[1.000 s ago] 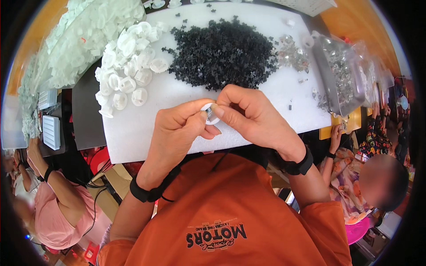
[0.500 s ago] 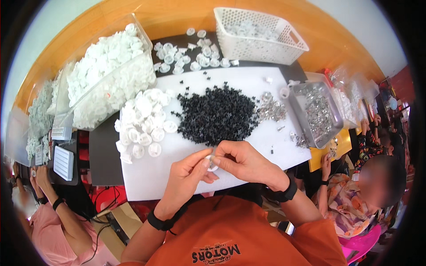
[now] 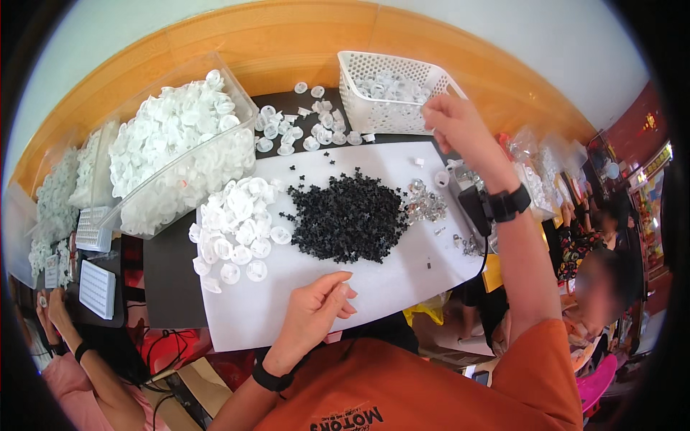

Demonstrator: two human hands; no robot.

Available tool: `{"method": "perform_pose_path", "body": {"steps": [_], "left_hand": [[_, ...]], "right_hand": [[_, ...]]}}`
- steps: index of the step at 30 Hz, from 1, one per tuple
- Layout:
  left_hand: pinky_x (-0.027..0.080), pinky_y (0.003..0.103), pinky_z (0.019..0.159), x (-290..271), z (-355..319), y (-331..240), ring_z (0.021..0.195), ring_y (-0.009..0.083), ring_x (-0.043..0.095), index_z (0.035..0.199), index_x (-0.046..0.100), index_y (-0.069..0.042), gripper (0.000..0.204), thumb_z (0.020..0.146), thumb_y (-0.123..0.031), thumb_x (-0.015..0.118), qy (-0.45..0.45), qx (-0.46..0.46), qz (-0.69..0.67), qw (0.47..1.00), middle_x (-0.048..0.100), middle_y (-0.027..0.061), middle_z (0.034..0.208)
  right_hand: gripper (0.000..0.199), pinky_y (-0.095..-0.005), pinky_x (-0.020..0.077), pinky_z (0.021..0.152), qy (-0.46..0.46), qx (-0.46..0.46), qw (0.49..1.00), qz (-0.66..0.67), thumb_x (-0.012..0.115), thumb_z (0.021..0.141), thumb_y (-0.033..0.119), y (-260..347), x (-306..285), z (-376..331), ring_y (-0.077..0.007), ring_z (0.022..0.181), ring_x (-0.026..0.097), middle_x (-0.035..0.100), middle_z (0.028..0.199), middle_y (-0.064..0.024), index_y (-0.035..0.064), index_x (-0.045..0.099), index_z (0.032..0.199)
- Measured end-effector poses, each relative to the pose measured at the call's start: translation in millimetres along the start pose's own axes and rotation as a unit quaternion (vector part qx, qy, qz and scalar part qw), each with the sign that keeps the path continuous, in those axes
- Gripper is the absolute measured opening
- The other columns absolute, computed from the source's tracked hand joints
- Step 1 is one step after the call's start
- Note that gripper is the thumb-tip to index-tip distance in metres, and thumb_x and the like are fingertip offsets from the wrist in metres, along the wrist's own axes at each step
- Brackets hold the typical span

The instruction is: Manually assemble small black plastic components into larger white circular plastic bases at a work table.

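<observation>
My left hand hovers over the near edge of the white foam sheet, its thumb and fingers closed together. Whether anything sits between them is hidden. Stretched out to the far right, my right hand is at the right end of a white perforated basket, with curled fingers. What they hold, if anything, I cannot make out. Clear plastic pieces lie in the basket. On the sheet are a heap of small black cross-shaped parts, several white round plastic caps and a small pile of metal parts.
A large clear bin full of white plastic parts stands at the left. Loose translucent caps lie by the basket. A grey tray is partly behind my right forearm. Other people sit at both sides; one person's hands show at lower left.
My hands were together at a small round white plastic piece; now they are apart. The right has moved far forward and right to the basket, while the left stays near the sheet's front edge.
</observation>
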State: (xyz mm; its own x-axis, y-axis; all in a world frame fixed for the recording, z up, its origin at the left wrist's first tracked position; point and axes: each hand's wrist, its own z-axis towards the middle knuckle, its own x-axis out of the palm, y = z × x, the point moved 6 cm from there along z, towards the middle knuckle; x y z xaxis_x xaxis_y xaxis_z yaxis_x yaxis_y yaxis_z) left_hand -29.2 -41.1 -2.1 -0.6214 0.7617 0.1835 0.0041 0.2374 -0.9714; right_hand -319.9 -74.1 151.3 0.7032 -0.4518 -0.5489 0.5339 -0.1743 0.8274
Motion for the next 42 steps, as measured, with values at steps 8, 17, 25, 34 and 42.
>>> {"method": "perform_pose_path", "body": {"steps": [8, 17, 25, 34, 42], "left_hand": [[0.053, 0.025, 0.063, 0.7, -0.6, 3.2, 0.071, 0.0134, 0.063, 0.115, 0.058, 0.005, 0.031, 0.096, -0.018, 0.052, 0.007, -0.008, 0.042, 0.999, 0.066, 0.0116, 0.091], [0.051, 0.023, 0.056, 3.6, -0.1, 0.3, 0.067, 0.012, 0.062, 0.113, 0.059, 0.004, 0.026, 0.096, -0.013, 0.05, 0.026, 0.059, 0.09, 0.994, 0.064, 0.009, 0.089], [0.046, 0.022, 0.048, 4.5, -0.9, -0.7, 0.061, 0.0095, 0.059, 0.11, 0.06, 0.003, 0.023, 0.095, -0.011, 0.052, 0.062, 0.1, 0.123, 0.985, 0.063, 0.0082, 0.086], [0.048, 0.037, 0.062, 7.4, 0.7, -6.0, 0.069, 0.0326, 0.061, 0.103, 0.061, 0.0, 0.017, 0.089, -0.008, 0.055, 0.076, 0.114, 0.112, 0.984, 0.063, 0.0173, 0.085], [0.048, 0.025, 0.055, 4.6, 1.2, -6.0, 0.062, 0.0128, 0.061, 0.107, 0.061, 0.002, 0.02, 0.093, -0.008, 0.051, 0.079, 0.113, 0.102, 0.985, 0.064, 0.009, 0.081]], "right_hand": [[0.027, -0.0328, 0.0478, 0.06, 0.235, -0.169, 0.95, -0.117, 0.059, 0.087, 0.019, 28.9, 121.2, -58.7, -0.0216, 0.065, 0.059, 0.061, 0.078, -0.0115, -0.0014, 0.058, 0.104], [0.031, -0.0434, 0.0472, 0.076, 0.32, -0.184, 0.9, -0.234, 0.056, 0.085, 0.013, 41.3, 181.5, -89.3, -0.0377, 0.092, 0.058, 0.057, 0.101, -0.0172, 0.0016, 0.052, 0.114], [0.024, -0.0432, 0.048, 0.07, 0.285, -0.172, 0.91, -0.246, 0.056, 0.085, 0.014, 38.5, 199.5, -83.9, -0.0362, 0.086, 0.058, 0.055, 0.094, -0.0139, 0.0026, 0.052, 0.106], [0.023, -0.0422, 0.0494, 0.059, 0.24, -0.205, 0.905, -0.285, 0.064, 0.081, 0.017, 35.9, 219.9, -84.1, -0.0347, 0.072, 0.061, 0.054, 0.087, -0.0155, 0.0012, 0.053, 0.092], [0.021, -0.0423, 0.0493, 0.059, 0.217, -0.21, 0.919, -0.254, 0.064, 0.08, 0.015, 34.9, 224.4, -83.5, -0.0345, 0.072, 0.061, 0.054, 0.087, -0.0162, 0.0004, 0.055, 0.092]]}}
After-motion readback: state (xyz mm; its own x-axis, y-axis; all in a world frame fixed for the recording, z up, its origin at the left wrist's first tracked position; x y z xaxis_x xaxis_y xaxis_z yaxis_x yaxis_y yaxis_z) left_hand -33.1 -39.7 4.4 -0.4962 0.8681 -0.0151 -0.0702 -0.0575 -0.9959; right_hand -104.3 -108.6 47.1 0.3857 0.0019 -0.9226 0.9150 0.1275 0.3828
